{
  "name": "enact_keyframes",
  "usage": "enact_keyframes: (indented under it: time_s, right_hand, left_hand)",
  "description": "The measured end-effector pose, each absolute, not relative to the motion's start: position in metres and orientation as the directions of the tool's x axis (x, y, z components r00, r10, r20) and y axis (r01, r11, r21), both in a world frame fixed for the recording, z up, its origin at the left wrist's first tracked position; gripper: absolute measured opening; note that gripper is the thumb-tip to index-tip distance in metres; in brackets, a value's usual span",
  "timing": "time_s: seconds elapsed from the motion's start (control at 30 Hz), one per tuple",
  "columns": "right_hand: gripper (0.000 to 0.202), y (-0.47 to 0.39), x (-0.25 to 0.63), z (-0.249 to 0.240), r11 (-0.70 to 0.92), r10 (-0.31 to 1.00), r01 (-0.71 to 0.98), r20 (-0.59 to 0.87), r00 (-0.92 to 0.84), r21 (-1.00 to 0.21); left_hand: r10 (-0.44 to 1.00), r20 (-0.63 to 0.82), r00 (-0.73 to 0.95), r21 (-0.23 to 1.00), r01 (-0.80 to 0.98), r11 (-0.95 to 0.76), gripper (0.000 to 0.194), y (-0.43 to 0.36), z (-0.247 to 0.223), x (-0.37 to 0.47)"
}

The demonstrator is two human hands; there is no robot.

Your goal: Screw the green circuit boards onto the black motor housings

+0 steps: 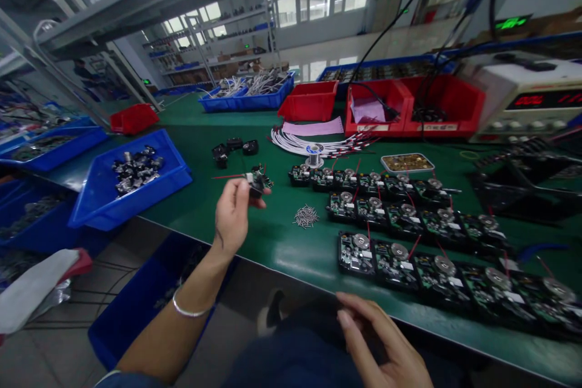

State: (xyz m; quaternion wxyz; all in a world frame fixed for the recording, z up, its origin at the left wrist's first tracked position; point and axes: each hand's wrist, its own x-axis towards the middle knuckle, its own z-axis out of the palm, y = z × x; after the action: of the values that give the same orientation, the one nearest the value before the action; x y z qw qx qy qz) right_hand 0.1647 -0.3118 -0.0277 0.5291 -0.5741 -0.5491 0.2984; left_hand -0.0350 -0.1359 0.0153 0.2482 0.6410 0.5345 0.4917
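Note:
My left hand (234, 209) grips a small black part with a green circuit board and a red wire (257, 183), held above the green bench. Past it lie several black plastic pieces (234, 148). My right hand (379, 336) is at the bench's front edge with thumb and fingers apart and nothing seen between them. A pile of small screws (306, 216) sits on the bench between the hands, to the right of the left one. Rows of black units with green boards and round metal discs (400, 251) fill the right side, red wires standing up from many.
A blue bin of metal parts (131, 185) stands at the left. Behind the rows are a solder spool (314, 156), white cables (291, 144), a tray of brass-coloured pieces (408, 162) and red bins (377, 106). A power supply (531, 97) stands at the back right; black cables hang overhead.

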Motion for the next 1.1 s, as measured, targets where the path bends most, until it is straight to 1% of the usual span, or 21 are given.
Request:
enact_keyframes:
  time_s: [0.03, 0.07, 0.1, 0.13, 0.17, 0.2, 0.23, 0.3, 0.33, 0.4, 0.47, 0.5, 0.53, 0.63, 0.73, 0.8, 0.87, 0.97, 1.03, 1.1]
  right_hand:
    - [0.021, -0.311, 0.167, -0.025, 0.123, 0.961, 0.251, 0.178, 0.210, -0.960]
    - [0.023, -0.311, 0.169, -0.022, 0.083, 0.972, 0.175, 0.118, 0.204, -0.981]
    - [0.027, -0.311, 0.171, -0.019, 0.049, 0.978, 0.092, 0.067, 0.196, -0.994]
    - [0.032, -0.312, 0.172, -0.016, 0.023, 0.983, 0.009, 0.024, 0.181, -1.000]
    - [0.036, -0.313, 0.173, -0.013, -0.004, 0.987, -0.068, -0.015, 0.159, -0.998]
    - [0.039, -0.314, 0.173, -0.010, -0.036, 0.987, -0.131, -0.055, 0.148, -0.991]
    - [0.040, -0.315, 0.173, -0.007, -0.073, 0.984, -0.179, -0.100, 0.149, -0.981]
    - [0.036, -0.316, 0.173, -0.004, -0.148, 0.964, -0.233, -0.193, 0.182, -0.961]
    - [0.032, -0.316, 0.172, -0.003, -0.175, 0.950, -0.247, -0.229, 0.211, -0.953]
    - [0.026, -0.315, 0.173, -0.004, -0.187, 0.934, -0.266, -0.255, 0.250, -0.946]
    - [0.024, -0.314, 0.175, -0.006, -0.177, 0.925, -0.284, -0.258, 0.278, -0.942]
    - [0.024, -0.313, 0.177, -0.007, -0.173, 0.923, -0.291, -0.258, 0.286, -0.941]
    - [0.024, -0.313, 0.178, -0.009, -0.168, 0.922, -0.296, -0.256, 0.290, -0.940]
    - [0.025, -0.314, 0.181, -0.011, -0.137, 0.918, -0.296, -0.233, 0.320, -0.945]
    - [0.027, -0.315, 0.180, -0.011, -0.142, 0.907, -0.270, -0.234, 0.349, -0.952]
    - [0.030, -0.316, 0.178, -0.009, -0.168, 0.898, -0.290, -0.268, 0.349, -0.942]
    - [0.035, -0.315, 0.176, -0.008, -0.180, 0.888, -0.332, -0.299, 0.350, -0.926]
    - [0.037, -0.312, 0.174, -0.007, -0.208, 0.889, -0.366, -0.332, 0.316, -0.907]
    - [0.038, -0.309, 0.173, -0.009, -0.226, 0.890, -0.392, -0.352, 0.289, -0.892]
    - [0.039, -0.307, 0.171, -0.009, -0.231, 0.885, -0.434, -0.373, 0.278, -0.871]
  left_hand:
    - [0.961, 0.258, 0.102, 0.930, 0.243, -0.276, 0.031, -0.156, 0.017, -0.022]
    - [0.953, 0.127, 0.275, 0.978, 0.124, -0.166, 0.031, -0.175, 0.018, -0.010]
    - [0.909, 0.005, 0.417, 0.997, 0.071, -0.039, 0.033, -0.192, 0.018, 0.001]
    - [0.845, -0.095, 0.527, 0.995, 0.075, 0.065, 0.035, -0.206, 0.019, 0.010]
    - [0.782, -0.170, 0.600, 0.985, 0.118, 0.124, 0.037, -0.216, 0.019, 0.018]
    - [0.735, -0.215, 0.643, 0.975, 0.179, 0.129, 0.039, -0.223, 0.020, 0.023]
    - [0.706, -0.229, 0.670, 0.966, 0.244, 0.082, 0.040, -0.227, 0.020, 0.028]
    - [0.673, -0.182, 0.717, 0.928, 0.352, -0.124, 0.040, -0.229, 0.021, 0.032]
    - [0.665, -0.123, 0.736, 0.891, 0.377, -0.254, 0.039, -0.227, 0.022, 0.033]
    - [0.668, 0.078, 0.740, 0.794, 0.359, -0.491, 0.034, -0.223, 0.021, 0.032]
    - [0.657, 0.312, 0.687, 0.687, 0.315, -0.655, 0.032, -0.222, 0.020, 0.030]
    - [0.630, 0.401, 0.665, 0.632, 0.297, -0.716, 0.034, -0.222, 0.018, 0.029]
    - [0.591, 0.460, 0.662, 0.577, 0.283, -0.766, 0.037, -0.223, 0.017, 0.028]
    - [0.475, 0.534, 0.699, 0.401, 0.286, -0.871, 0.038, -0.227, 0.013, 0.027]
    - [0.385, 0.577, 0.720, 0.246, 0.296, -0.923, 0.022, -0.228, 0.013, 0.029]
    - [0.328, 0.585, 0.742, 0.178, 0.277, -0.944, 0.016, -0.226, 0.015, 0.030]
    - [0.306, 0.590, 0.748, 0.157, 0.265, -0.951, 0.014, -0.224, 0.018, 0.029]
    - [0.270, 0.606, 0.748, 0.176, 0.205, -0.963, 0.014, -0.225, 0.018, 0.025]
    - [0.264, 0.620, 0.739, 0.222, 0.158, -0.962, 0.013, -0.229, 0.015, 0.022]
    - [0.319, 0.616, 0.720, 0.335, 0.127, -0.934, 0.010, -0.231, 0.012, 0.018]
